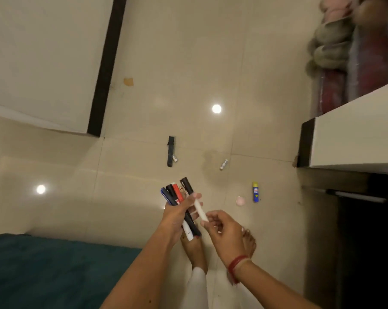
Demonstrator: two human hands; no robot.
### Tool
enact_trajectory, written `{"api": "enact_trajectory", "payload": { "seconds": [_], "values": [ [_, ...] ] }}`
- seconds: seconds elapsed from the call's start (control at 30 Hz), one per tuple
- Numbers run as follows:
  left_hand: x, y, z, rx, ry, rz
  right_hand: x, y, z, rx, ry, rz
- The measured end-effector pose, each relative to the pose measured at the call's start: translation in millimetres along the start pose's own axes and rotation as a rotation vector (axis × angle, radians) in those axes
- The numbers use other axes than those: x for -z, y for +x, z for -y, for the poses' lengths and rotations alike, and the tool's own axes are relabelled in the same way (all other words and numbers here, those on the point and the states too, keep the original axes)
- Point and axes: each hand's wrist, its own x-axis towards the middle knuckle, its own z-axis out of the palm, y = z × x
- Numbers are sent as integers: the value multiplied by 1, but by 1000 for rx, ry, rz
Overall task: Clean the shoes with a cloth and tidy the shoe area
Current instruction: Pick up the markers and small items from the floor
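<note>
Low in the frame's centre, the left hand (pixel 176 214) is gripping a bundle of black, red and blue marker pens (pixel 177 194); just right, the right hand (pixel 224 230) is pinching a white cylindrical stick (pixel 201 211).

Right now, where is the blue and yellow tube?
In the head view, the blue and yellow tube lies on the floor, ahead and right of the right hand, beside a small pink disc.
</note>
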Motion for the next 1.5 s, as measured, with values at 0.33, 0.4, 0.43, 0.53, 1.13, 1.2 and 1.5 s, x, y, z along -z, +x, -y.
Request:
{"api": "enact_trajectory", "payload": {
  "seconds": [0.33, 0.4, 0.43, 0.53, 1.13, 1.2, 1.5],
  "values": [
    [-78, -225, -57, -117, 326, 45, 140, -158, 80, 70, -88, -47],
    [-82, -258, -62, -156, 430, 111, 170, -186, 72, -5, -56, -98],
    [-82, -271, -63, -168, 490, 141, 183, -202, 64, -66, -40, -143],
    [-79, -303, -58, -168, 608, 226, 209, -259, 31, -221, -5, -322],
    [-15, -360, 34, 43, 1029, 524, 50, -508, -89, -640, 818, -710],
    [-21, -373, 60, 62, 1118, 564, 33, -542, -106, -684, 958, -822],
    [-10, -435, 209, 45, 1689, 713, -61, -680, -195, -825, 1361, -1086]
  ]
}}
